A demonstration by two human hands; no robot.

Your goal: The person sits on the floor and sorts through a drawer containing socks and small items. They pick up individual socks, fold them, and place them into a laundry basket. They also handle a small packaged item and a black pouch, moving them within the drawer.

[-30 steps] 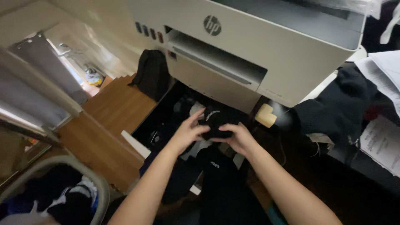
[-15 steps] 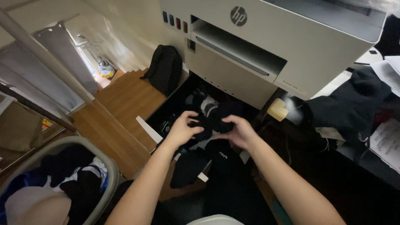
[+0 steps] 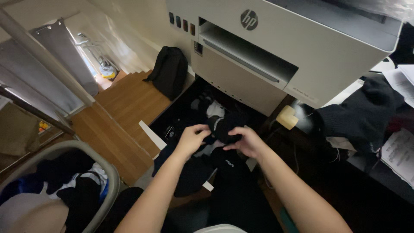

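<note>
Both my hands meet over an open dark drawer that sits below a printer. My left hand and my right hand each pinch a side of a small rolled black garment, held just above the drawer's contents. Beneath the hands lie more dark clothes, some with white patches. A long black garment hangs down between my forearms.
A large white printer stands on the surface right behind the drawer. A laundry basket with dark and white clothes is at lower left. A black backpack rests on wooden stairs. Dark clothing and papers lie at right.
The view has shifted left and steadied. My hands have drawn slightly closer to me while still working the small black garment between them.
</note>
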